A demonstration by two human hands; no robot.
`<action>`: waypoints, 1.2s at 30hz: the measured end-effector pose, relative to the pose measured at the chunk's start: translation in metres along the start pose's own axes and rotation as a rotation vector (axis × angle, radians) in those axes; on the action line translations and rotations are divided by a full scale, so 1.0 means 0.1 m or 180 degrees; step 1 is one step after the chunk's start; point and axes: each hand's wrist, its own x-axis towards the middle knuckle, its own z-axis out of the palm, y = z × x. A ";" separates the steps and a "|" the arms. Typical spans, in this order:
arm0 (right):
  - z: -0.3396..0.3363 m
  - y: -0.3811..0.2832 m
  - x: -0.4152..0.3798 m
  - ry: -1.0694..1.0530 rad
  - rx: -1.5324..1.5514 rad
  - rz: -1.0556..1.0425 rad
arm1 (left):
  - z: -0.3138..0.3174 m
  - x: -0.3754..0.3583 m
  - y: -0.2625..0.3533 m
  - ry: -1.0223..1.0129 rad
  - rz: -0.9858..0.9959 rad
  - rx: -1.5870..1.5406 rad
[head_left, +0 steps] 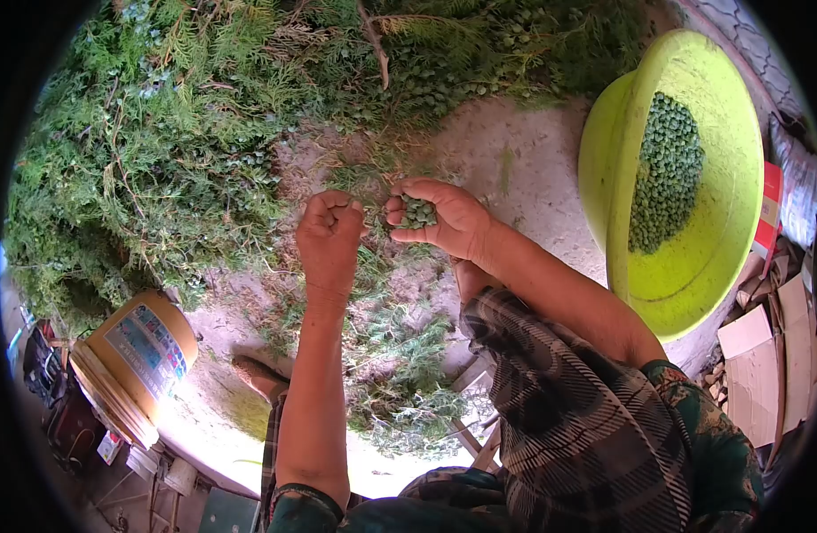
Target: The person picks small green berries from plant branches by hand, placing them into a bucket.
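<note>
My right hand (pixel 453 213) is turned palm up with its fingers curled around a small heap of round green cones (pixel 418 213). Just left of it, my left hand (pixel 329 224) is closed, thumb against the bent fingers; whatever it may hold is hidden. The two hands are close together but apart, above scattered green sprigs (pixel 400 342) on the ground. To the right, a large lime-yellow basin (pixel 684 298) is tilted and holds a mass of similar green cones (pixel 668 178).
Cut conifer branches (pixel 195 169) are piled across the far and left side, with a bare brown stick (pixel 376 49) on top. A yellow bucket (pixel 151 346) lies tipped at the lower left. Cardboard (pixel 759 373) stands at the right, beside a red box (pixel 769 213).
</note>
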 end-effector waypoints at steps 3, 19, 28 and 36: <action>0.00 -0.01 -0.02 -0.0148 -0.0419 -0.0130 | 0.03 -0.02 0.04 -0.0082 -0.0216 -0.0248; 0.11 0.03 -0.08 -0.0651 -0.2050 -0.0468 | 0.16 -0.19 0.13 -0.0503 0.0543 0.1894; -0.15 -0.04 -0.10 -0.0044 -0.0638 -0.0395 | 0.14 -0.03 -0.05 -0.0710 0.0424 0.1489; -0.01 -0.15 -0.12 -0.0354 -0.0493 -0.0222 | 0.14 -0.36 -0.49 -0.0809 0.1559 0.2634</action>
